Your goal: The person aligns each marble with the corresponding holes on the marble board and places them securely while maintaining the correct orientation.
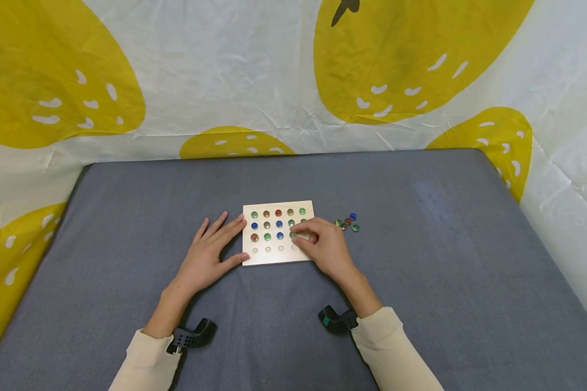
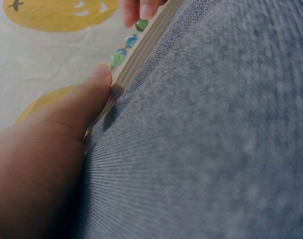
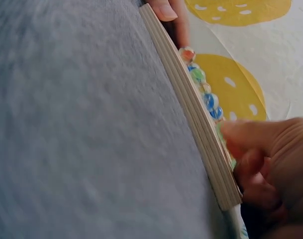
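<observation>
A pale wooden board [image 1: 274,259] with rows of round hollows lies on the grey cloth, glass marbles filling its upper rows. In the nearest row, the hollows that show hold nothing. My left hand [image 1: 206,262] lies spread at the board's left side, fingertips and thumb tip resting on its edge. Over the board's right part, my right hand [image 1: 330,247] pinches a green marble [image 1: 293,235] between thumb and forefinger, at the third row from the back. This hand covers the right ends of the lower rows. In the left wrist view its fingertips meet a green marble [image 2: 141,25].
A small group of loose marbles, among them a blue marble [image 1: 353,216] and a green marble [image 1: 355,228], lies right of the board. Grey cloth [image 1: 445,271] covers the table. Behind it hangs a white curtain [image 1: 230,65] with yellow fruit shapes.
</observation>
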Available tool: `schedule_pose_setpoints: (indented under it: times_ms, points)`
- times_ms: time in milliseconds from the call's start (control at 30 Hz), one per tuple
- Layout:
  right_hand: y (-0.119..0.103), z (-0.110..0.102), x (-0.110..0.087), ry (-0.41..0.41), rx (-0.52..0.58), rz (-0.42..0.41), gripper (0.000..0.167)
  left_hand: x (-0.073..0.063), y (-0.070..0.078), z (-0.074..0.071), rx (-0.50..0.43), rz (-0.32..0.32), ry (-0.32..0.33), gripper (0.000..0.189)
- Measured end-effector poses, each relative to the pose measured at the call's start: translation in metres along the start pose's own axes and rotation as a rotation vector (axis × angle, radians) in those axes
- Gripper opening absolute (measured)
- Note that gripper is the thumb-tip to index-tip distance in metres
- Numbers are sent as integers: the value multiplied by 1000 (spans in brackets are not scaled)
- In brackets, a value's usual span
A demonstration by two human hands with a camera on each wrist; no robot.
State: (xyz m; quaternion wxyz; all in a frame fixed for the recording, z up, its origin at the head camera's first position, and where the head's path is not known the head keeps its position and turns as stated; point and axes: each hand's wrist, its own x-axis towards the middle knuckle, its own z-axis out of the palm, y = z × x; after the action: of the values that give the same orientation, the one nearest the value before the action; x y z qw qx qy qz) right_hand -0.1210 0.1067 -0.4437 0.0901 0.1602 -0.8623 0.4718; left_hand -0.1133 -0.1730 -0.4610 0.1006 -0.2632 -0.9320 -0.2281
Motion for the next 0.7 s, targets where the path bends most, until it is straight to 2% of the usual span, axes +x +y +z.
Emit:
schedule_pose_setpoints:
  times_ms: [200, 700]
  points:
    - [-2, -16, 0, 20, 60, 76, 16, 0, -1, 1, 0, 1, -3, 74]
    - [7, -55, 4, 56, 82, 140, 23, 0, 0, 0, -4, -1, -1, 73]
